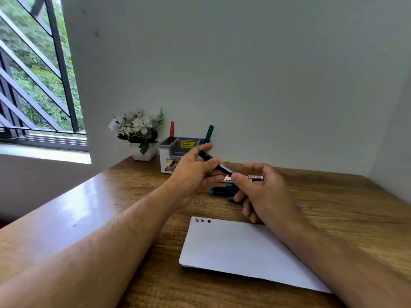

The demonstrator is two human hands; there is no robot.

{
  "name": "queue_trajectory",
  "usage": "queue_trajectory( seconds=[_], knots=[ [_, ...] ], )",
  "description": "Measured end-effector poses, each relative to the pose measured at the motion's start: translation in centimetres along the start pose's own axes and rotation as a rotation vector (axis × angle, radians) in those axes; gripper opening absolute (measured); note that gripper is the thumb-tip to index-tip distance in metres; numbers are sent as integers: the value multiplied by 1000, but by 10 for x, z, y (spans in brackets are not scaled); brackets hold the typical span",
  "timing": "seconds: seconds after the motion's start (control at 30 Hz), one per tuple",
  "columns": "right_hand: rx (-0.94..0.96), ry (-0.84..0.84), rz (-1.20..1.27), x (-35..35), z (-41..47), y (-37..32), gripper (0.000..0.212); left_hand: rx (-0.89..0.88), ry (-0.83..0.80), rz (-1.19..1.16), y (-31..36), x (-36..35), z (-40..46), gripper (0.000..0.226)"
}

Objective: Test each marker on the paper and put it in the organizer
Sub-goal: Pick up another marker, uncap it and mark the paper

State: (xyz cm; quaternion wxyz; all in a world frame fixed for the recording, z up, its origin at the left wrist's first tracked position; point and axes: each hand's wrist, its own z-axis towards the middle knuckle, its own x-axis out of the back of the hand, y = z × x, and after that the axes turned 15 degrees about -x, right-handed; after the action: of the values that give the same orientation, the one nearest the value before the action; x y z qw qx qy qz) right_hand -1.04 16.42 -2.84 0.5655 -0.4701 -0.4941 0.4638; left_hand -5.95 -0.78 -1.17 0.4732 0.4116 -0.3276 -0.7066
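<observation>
My left hand (195, 172) grips a black marker (214, 163) above the desk, its far end pointing toward the organizer. My right hand (264, 192) pinches the marker's near end between thumb and fingers. Below my hands, several markers (222, 191) with green and blue ends lie on the desk, partly hidden. The grey and white organizer (169, 160) stands at the back with a red marker (172, 129) and a green marker (209, 131) upright in it. A white paper (233, 247) lies in front of me with three small marks, red, green and dark, at its top left corner.
A white pot of white flowers (140, 134) stands left of the organizer against the wall. The wooden desk (100, 210) runs along a window (33, 74) on the left, and a side wall closes off the right.
</observation>
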Motion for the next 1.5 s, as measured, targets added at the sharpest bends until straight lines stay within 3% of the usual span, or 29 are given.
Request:
queue_trajectory(
  seconds=[0.1,0.23,0.33,0.5,0.73,1.23,1.37,1.5],
  knots=[
    [-81,-5,-54,-2,1,3,29,-190,-4,317,12,10,9,55],
    [-117,8,-118,-3,3,4,23,-416,141,427,36,24,25,50],
    [-143,19,-178,-5,3,3,20,-664,122,813,50,35,38,53],
    [-157,30,-261,-7,1,1,17,-927,234,978,75,35,69,50],
    [-132,46,-323,-7,-2,0,14,-768,384,1065,72,57,99,50],
    [-165,39,-320,-8,-1,-3,14,-411,261,1262,16,89,118,51],
    [-161,39,-327,-9,-1,-3,13,-410,319,1346,18,88,114,43],
    [-155,36,-331,-8,-2,-4,11,-428,262,1449,17,85,113,43]
  ],
)
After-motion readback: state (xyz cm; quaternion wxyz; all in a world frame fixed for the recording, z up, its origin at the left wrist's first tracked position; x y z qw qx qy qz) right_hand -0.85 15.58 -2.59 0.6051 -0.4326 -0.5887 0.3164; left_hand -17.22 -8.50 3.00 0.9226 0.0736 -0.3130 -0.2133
